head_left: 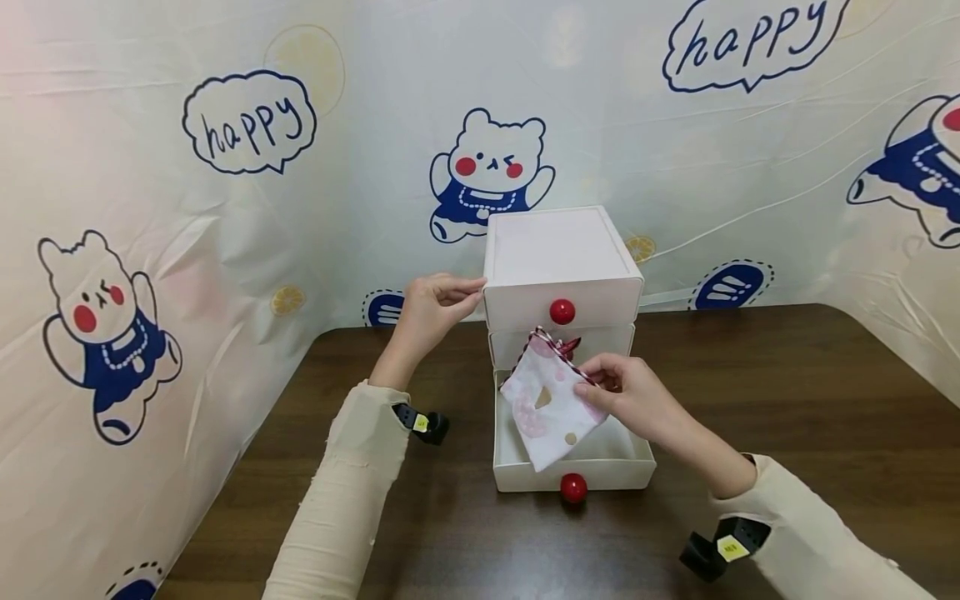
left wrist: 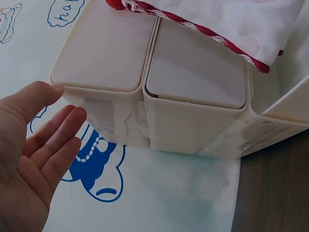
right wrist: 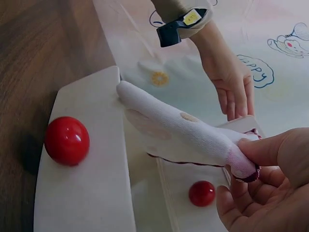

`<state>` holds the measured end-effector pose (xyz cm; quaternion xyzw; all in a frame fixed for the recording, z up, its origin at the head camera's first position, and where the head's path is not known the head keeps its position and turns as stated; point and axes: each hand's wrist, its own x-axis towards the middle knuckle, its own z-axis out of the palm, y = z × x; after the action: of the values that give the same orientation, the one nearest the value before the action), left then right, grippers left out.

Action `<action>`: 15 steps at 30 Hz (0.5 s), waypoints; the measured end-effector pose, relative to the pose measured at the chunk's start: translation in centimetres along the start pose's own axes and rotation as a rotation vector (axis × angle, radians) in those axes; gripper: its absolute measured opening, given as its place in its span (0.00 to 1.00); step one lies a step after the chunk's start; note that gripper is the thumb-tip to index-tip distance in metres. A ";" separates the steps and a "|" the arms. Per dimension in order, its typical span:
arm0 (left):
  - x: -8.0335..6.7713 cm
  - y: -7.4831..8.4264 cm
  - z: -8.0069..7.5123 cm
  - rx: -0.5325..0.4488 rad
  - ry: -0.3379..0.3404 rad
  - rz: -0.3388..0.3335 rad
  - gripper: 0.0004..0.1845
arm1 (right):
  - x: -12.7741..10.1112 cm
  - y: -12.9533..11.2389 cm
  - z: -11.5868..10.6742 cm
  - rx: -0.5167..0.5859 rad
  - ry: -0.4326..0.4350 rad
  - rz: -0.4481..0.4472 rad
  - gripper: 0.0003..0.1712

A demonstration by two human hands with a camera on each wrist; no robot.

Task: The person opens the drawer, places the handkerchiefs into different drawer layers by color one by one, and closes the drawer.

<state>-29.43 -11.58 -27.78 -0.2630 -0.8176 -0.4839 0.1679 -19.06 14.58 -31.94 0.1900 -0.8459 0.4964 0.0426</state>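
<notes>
A white drawer box (head_left: 564,250) with red ball knobs stands on the table, its bottom drawer (head_left: 517,477) pulled out. My right hand (head_left: 630,396) pinches a folded white cloth (head_left: 551,408) between thumb and fingers. Pink prints and a dark red and white trim mark this cloth, which hangs over the open drawer and covers part of the middle one. At the box's upper left front corner is my left hand (head_left: 433,312). In the left wrist view its thumb (left wrist: 41,94) reaches the box edge, and the other fingers lie extended beside the side wall.
The dark wooden table (head_left: 772,400) surrounds the box. Behind it hangs a pale backdrop sheet (head_left: 375,183) with cartoon bears and lettering. A red knob (head_left: 573,487) juts out from the pulled-out drawer, another red knob (head_left: 562,312) from the top one.
</notes>
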 end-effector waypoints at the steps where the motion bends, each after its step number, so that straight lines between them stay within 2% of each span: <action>1: 0.0 0.0 0.0 -0.001 0.000 -0.002 0.11 | 0.1 0.1 0.2 0.000 0.007 -0.002 0.07; 7: -0.1 0.1 -0.2 -0.002 0.002 -0.004 0.11 | 0.6 0.3 1.0 0.016 0.046 -0.009 0.07; 8: -0.2 0.6 -0.2 -0.003 -0.001 -0.005 0.11 | 0.7 0.4 1.2 0.020 0.050 -0.012 0.07; 14: -0.1 0.4 -0.1 -0.003 -0.003 0.018 0.11 | 1.0 0.8 2.0 0.007 0.045 0.001 0.06; 15: 0.0 -0.1 -0.1 -0.002 -0.001 0.025 0.11 | 1.0 0.8 2.0 0.002 0.042 0.006 0.06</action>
<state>-29.53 -11.68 -27.82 -0.2738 -0.8139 -0.4823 0.1733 -20.04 12.94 -33.34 0.1770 -0.8450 0.5012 0.0586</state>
